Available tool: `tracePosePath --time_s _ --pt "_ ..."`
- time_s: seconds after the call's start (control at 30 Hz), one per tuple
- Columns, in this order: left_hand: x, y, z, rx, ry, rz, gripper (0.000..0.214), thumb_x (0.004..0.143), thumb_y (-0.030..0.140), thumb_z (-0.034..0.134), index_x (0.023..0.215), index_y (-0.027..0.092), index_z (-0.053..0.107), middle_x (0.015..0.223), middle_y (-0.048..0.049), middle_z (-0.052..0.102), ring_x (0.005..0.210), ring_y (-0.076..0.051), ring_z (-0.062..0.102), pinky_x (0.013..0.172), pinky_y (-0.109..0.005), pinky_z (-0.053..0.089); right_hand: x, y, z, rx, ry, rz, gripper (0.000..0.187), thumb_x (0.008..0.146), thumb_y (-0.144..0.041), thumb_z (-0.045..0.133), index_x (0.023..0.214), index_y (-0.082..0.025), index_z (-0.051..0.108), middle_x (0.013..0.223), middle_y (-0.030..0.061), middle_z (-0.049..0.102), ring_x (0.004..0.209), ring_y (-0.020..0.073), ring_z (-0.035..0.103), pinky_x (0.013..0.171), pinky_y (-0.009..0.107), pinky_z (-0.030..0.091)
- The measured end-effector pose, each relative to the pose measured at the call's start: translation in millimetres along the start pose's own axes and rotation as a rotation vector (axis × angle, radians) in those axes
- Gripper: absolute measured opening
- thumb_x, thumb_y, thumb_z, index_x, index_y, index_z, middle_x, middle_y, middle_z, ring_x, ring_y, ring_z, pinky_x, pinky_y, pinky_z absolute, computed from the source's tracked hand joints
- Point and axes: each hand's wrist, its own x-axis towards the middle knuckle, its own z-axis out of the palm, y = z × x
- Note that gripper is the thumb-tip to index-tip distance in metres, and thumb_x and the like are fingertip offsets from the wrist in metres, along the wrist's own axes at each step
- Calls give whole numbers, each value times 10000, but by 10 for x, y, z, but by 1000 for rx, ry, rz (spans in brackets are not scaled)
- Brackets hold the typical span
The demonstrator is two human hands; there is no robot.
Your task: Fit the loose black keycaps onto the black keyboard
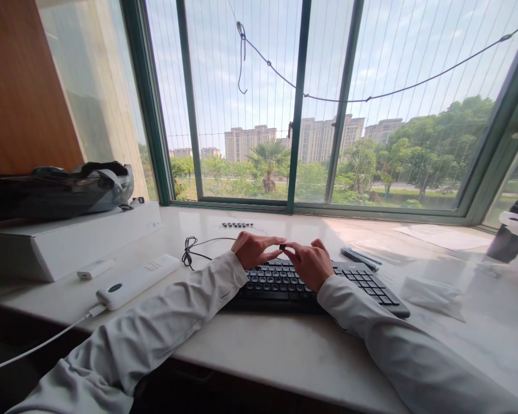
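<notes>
Between the fingertips of both hands is a small black keycap (pixel 282 246), raised over the back edge of a black keyboard (pixel 280 296). My left hand (pixel 254 249) pinches it from the left, thumb and index finger together. From the right, the fingers of my right hand (pixel 312 263) close on the same keycap, and this hand hides part of the keys below. Many key positions on the keyboard's main block look bare of caps, while the number pad on the right has its caps. Behind the keyboard, several loose keycaps (pixel 237 225) lie in a row on the counter.
To the left are a white power bank (pixel 133 283) with a cable, a small white adapter (pixel 95 269) and a white box (pixel 73 241) bearing a dark bag. On the right lie pens (pixel 359 259), a clear plastic bag (pixel 431 294) and paper (pixel 442 236). Windows stand behind.
</notes>
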Motion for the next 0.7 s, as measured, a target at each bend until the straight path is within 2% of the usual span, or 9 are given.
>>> tracePosePath --time_s 0.23,0.33,0.43,0.57,0.7 --pt "-9 -34 15 -23 -3 34 360 840 467 528 1120 266 632 962 9 710 853 -128 673 745 -188 480 2 29 22 8 9 9 420 926 -497 322 1075 -288 654 654 7 704 574 119 581 776 292 244" --pt "20 -44 -26 -28 -50 24 350 832 469 536 1100 274 647 974 12 707 861 -138 671 748 -199 472 2 33 34 15 15 0 402 923 -495 335 1063 -303 660 639 1 700 570 119 578 776 293 246" --pt "76 -100 -146 -64 -189 -19 306 795 471 581 1032 308 684 927 32 716 834 -145 673 728 -208 457 1 14 37 18 -1 -17 397 926 -481 334 1038 -303 672 638 5 699 578 121 578 776 298 245" --pt "129 -292 -314 -271 -451 -103 300 690 498 676 895 288 736 816 32 726 752 -129 666 665 -185 437 -9 -25 26 13 -40 -43 441 941 -455 296 932 -284 702 594 3 679 552 119 556 788 303 248" --pt "108 -503 -328 -485 -672 -148 320 631 457 733 859 233 752 787 -9 726 723 -138 662 638 -183 439 -19 -46 22 33 -88 -64 438 938 -449 307 917 -267 705 567 -2 663 551 115 546 787 299 254"
